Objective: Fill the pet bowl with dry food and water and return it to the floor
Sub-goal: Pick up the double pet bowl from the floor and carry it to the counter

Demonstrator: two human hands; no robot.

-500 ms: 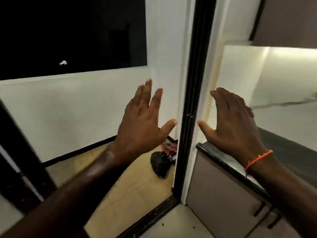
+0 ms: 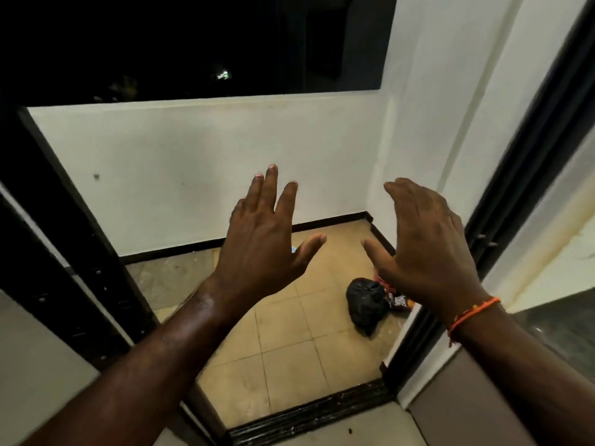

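Both hands are raised in front of the doorway, palms facing away, and they hold nothing. The left hand (image 2: 262, 239) has its fingers straight and spread, the thumb out to the side. The right hand (image 2: 425, 249) is also loose, with fingers slightly bent forward; an orange thread (image 2: 473, 312) goes around its wrist. The two hands are apart and touch nothing.

Beyond the dark threshold (image 2: 309, 413) lies a small tiled floor (image 2: 283, 349) closed by a white wall (image 2: 199, 162). On the tiles sits a black bag (image 2: 365, 304), with a red wrapper (image 2: 397, 300) just beside it. A small pale blue spot shows behind the left hand; maybe it is the bowl, but I cannot tell.
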